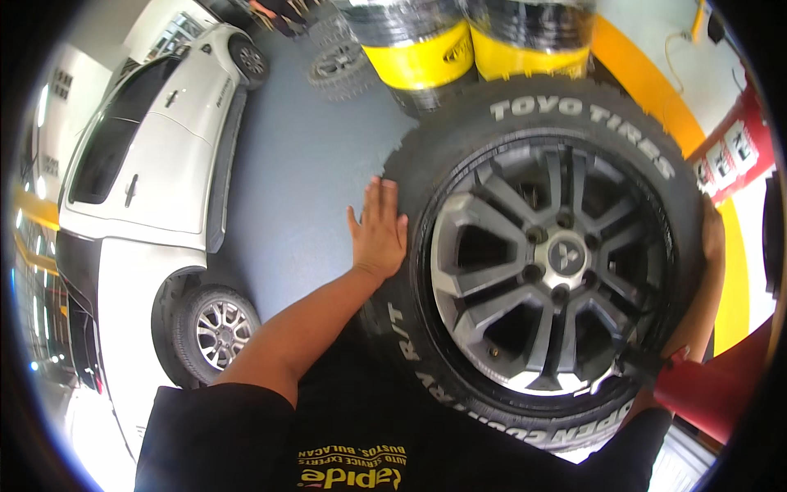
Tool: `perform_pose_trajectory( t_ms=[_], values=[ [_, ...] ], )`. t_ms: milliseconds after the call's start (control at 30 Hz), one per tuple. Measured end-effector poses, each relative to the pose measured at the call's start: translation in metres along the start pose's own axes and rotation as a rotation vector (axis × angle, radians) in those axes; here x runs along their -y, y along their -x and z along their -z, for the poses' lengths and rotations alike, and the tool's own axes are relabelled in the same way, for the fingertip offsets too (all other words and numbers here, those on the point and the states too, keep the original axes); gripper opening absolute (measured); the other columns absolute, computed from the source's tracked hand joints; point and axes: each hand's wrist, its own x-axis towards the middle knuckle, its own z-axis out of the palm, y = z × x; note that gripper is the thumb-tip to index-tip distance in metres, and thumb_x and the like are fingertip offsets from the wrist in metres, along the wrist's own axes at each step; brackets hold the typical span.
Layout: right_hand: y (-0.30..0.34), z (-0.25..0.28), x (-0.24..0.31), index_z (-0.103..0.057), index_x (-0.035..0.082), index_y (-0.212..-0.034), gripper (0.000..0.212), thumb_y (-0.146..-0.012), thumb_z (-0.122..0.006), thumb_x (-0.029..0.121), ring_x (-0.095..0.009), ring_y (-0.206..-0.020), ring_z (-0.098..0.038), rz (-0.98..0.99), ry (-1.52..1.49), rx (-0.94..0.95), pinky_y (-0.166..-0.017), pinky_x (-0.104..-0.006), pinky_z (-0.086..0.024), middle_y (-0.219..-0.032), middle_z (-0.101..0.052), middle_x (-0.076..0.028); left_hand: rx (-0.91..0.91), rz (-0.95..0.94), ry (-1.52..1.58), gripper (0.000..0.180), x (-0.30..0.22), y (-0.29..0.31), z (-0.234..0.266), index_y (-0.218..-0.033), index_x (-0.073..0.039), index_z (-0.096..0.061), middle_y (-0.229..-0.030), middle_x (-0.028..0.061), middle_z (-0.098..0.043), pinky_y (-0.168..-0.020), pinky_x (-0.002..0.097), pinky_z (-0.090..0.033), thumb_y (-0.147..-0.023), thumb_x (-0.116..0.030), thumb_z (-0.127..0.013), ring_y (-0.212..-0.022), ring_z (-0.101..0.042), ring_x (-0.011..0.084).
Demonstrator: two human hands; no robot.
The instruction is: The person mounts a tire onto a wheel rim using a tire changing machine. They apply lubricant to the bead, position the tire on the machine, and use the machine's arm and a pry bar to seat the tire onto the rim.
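A large black off-road tyre [525, 111] with raised white lettering is on a grey and silver alloy wheel [508, 328] in front of me. My left hand [379, 230] is open, its fingers stretched flat against the tyre's left side. On the opposite side, my right hand [713, 234] lies along the tyre's outer edge, its fingers partly hidden but looking extended. A red machine arm [713, 385] with a black tip reaches over the lower right of the rim, across my right forearm.
A white pickup truck [156, 189] stands on the left, its rear wheel [215, 332] towards me. Beyond the tyre are yellow-and-black wrapped drums [422, 53] and another wheel [336, 66] on the grey floor [303, 148]. A red cylinder [734, 148] is at the right.
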Motion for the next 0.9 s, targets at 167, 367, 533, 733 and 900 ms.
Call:
perform_pose_trajectory(
  t_ms=[167, 367, 533, 733, 900],
  values=[
    [0.018, 0.006, 0.052, -0.051, -0.01, -0.143, 0.059, -0.111, -0.032, 0.036, -0.033, -0.134, -0.055, -0.028, -0.097, 0.039, -0.114, -0.0389, -0.039, -0.142, -0.058, -0.026, -0.047, -0.095, 0.069, 0.066, 0.012, 0.011, 0.005, -0.164, -0.011, -0.024, -0.171, 0.0201, -0.015, -0.118, 0.0634, -0.025, -0.103, -0.028, -0.044, -0.155, -0.024, 0.0384],
    [0.028, 0.014, 0.036, -0.056, -0.009, -0.138, 0.062, -0.109, -0.034, 0.042, -0.038, -0.127, -0.059, 0.018, -0.075, -0.023, -0.111, -0.041, -0.04, -0.132, -0.064, -0.029, -0.078, -0.106, 0.1, 0.066, 0.008, 0.005, -0.01, -0.163, -0.011, -0.027, -0.17, 0.0207, -0.017, -0.118, 0.0578, -0.029, -0.102, -0.026, -0.045, -0.154, -0.025, 0.0389],
    [0.022, 0.009, 0.043, -0.057, -0.006, -0.138, 0.059, -0.109, -0.032, 0.039, -0.042, -0.131, -0.056, -0.007, 0.012, -0.021, -0.111, -0.0435, -0.04, -0.136, -0.061, -0.031, -0.128, -0.085, 0.154, 0.057, 0.009, 0.004, -0.001, -0.157, -0.014, -0.038, -0.165, 0.017, -0.028, -0.116, 0.0542, -0.032, -0.103, -0.027, -0.048, -0.15, -0.032, 0.037],
    [0.013, -0.002, 0.045, -0.055, -0.004, -0.141, 0.057, -0.11, -0.029, 0.037, -0.041, -0.133, -0.054, 0.013, 0.048, -0.032, -0.113, -0.043, -0.039, -0.138, -0.06, -0.03, -0.157, 0.114, 0.216, 0.039, 0.002, -0.02, 0.008, -0.142, -0.021, -0.05, -0.154, 0.0085, -0.043, -0.11, 0.0528, -0.035, -0.103, -0.027, -0.05, -0.141, -0.041, 0.0325],
    [0.004, -0.002, 0.023, -0.054, -0.005, -0.142, 0.06, -0.111, -0.03, 0.041, -0.038, -0.135, -0.054, 0.046, 0.01, 0.023, -0.116, -0.0407, -0.037, -0.138, -0.06, -0.029, -0.145, 0.193, 0.239, 0.038, -0.001, -0.022, 0.004, -0.141, -0.019, -0.049, -0.152, 0.0088, -0.045, -0.11, 0.0543, -0.036, -0.105, -0.029, -0.047, -0.14, -0.044, 0.0338]
  ],
)
